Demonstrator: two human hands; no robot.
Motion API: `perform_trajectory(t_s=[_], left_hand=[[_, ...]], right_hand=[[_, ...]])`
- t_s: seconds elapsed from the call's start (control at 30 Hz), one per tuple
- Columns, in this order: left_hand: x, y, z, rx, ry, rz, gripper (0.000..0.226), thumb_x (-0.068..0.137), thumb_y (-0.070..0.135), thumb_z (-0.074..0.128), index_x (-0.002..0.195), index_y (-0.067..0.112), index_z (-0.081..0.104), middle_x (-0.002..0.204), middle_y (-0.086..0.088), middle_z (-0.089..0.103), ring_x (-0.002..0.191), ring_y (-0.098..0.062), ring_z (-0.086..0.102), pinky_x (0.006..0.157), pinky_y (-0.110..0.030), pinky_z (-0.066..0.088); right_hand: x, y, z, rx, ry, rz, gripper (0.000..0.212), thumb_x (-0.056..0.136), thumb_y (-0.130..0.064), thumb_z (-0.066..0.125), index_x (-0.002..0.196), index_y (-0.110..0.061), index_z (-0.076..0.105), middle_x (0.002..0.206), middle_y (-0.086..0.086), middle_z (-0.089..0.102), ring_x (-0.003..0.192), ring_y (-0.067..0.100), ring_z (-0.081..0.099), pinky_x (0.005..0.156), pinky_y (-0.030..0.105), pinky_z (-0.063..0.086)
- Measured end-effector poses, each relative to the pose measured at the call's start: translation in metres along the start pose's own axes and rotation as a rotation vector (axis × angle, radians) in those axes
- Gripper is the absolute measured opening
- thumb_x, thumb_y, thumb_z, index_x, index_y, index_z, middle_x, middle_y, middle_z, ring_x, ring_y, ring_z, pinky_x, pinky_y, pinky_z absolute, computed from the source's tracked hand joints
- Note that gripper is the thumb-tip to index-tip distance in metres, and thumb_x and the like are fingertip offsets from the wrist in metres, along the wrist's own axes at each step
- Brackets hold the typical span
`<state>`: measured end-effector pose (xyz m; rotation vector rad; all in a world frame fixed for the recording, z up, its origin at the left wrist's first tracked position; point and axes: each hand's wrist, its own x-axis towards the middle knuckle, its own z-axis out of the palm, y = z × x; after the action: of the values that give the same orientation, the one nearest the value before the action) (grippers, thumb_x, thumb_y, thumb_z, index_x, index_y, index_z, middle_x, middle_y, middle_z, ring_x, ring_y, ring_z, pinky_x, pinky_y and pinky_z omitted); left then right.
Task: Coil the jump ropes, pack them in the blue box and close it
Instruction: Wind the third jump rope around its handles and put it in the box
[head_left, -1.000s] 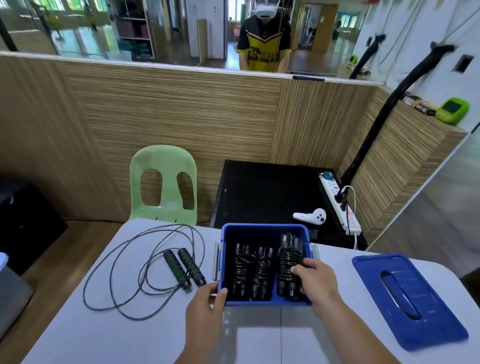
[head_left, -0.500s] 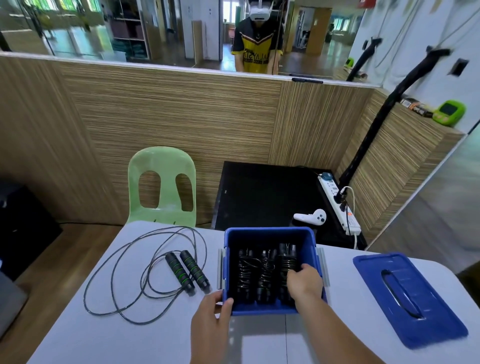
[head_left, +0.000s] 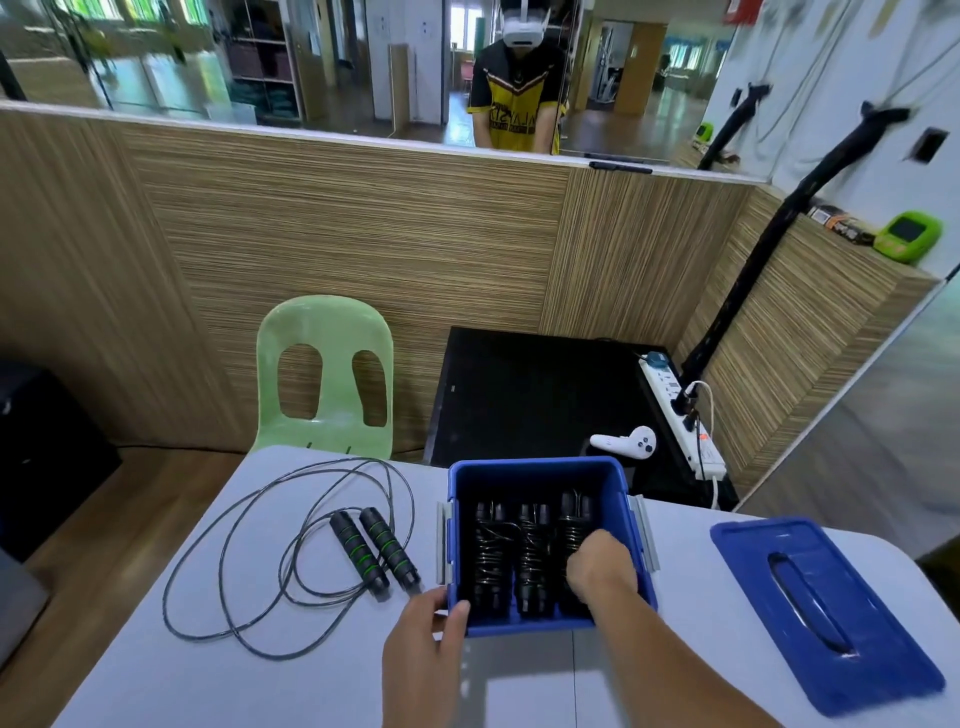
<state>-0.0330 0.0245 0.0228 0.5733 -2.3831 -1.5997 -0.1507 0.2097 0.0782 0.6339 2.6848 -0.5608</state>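
Note:
The blue box (head_left: 540, 470) stands open on the pale table, with three coiled black jump ropes (head_left: 488, 551) side by side inside. My right hand (head_left: 600, 566) reaches into the box and holds the rightmost coil (head_left: 574, 514) low in it. My left hand (head_left: 423, 639) grips the box's near left corner, thumb over the rim. A loose jump rope (head_left: 291, 540) with black, green-ringed handles (head_left: 371, 548) lies uncoiled on the table left of the box. The blue lid (head_left: 821, 608) lies flat to the right.
The table (head_left: 208, 675) ends just beyond the box. Behind it stand a green plastic chair (head_left: 324, 374) and a low black surface (head_left: 530, 395) bearing a white controller (head_left: 626, 444) and a power strip (head_left: 680, 415). A wooden partition runs across the back.
My right hand has pushed the rightmost coil down deeper into the box. My left hand has stayed at the box's near left corner. The view has shifted slightly.

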Motion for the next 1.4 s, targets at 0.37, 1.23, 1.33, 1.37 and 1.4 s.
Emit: perform_trajectory(t_s=[0.37,1.23,1.33,1.37,1.4], left_hand=[[0.004,0.000,0.001,0.034,0.008,-0.008,0.010,0.093,0.023,0.073,0.098,0.031,0.070,0.087,0.013,0.071,0.085,0.002,0.066,0.063,-0.008,0.050],[0.006,0.009,0.003,0.039,0.022,0.017,0.029,0.094,0.023,0.072,0.086,0.047,0.058,0.086,0.009,0.071,0.085,0.007,0.064,0.063,-0.014,0.050],[0.008,0.008,0.004,0.050,0.023,0.021,0.023,0.095,0.025,0.071,0.088,0.045,0.060,0.088,0.012,0.071,0.079,0.003,0.067,0.067,-0.020,0.049],[0.009,0.008,0.004,0.050,0.022,0.017,0.021,0.095,0.025,0.070,0.089,0.043,0.062,0.087,0.012,0.071,0.078,0.000,0.068,0.068,-0.020,0.048],[0.010,0.008,0.004,0.044,0.021,0.015,0.020,0.096,0.025,0.070,0.090,0.042,0.062,0.087,0.012,0.071,0.077,-0.003,0.069,0.069,-0.021,0.048]], right_hand=[[0.007,0.000,-0.007,-0.323,0.031,-0.135,0.024,0.094,0.003,0.052,0.109,-0.006,0.069,0.108,0.011,0.073,0.098,0.028,0.071,0.078,0.035,0.056],[-0.006,0.011,-0.033,-0.400,0.120,-0.529,0.036,0.094,-0.010,0.053,0.129,-0.016,0.056,0.125,0.004,0.059,0.115,0.028,0.060,0.087,0.039,0.055],[-0.007,0.047,-0.047,-0.178,0.332,-0.629,0.041,0.094,-0.022,0.059,0.134,-0.026,0.058,0.140,-0.006,0.050,0.131,0.017,0.044,0.088,0.034,0.054],[-0.008,0.061,-0.050,-0.082,0.373,-0.603,0.049,0.092,-0.022,0.063,0.140,-0.025,0.055,0.146,-0.006,0.046,0.135,0.017,0.040,0.092,0.033,0.052],[-0.006,0.076,-0.051,0.000,0.378,-0.548,0.059,0.091,-0.023,0.066,0.147,-0.025,0.048,0.150,-0.004,0.042,0.138,0.017,0.038,0.098,0.034,0.050]])
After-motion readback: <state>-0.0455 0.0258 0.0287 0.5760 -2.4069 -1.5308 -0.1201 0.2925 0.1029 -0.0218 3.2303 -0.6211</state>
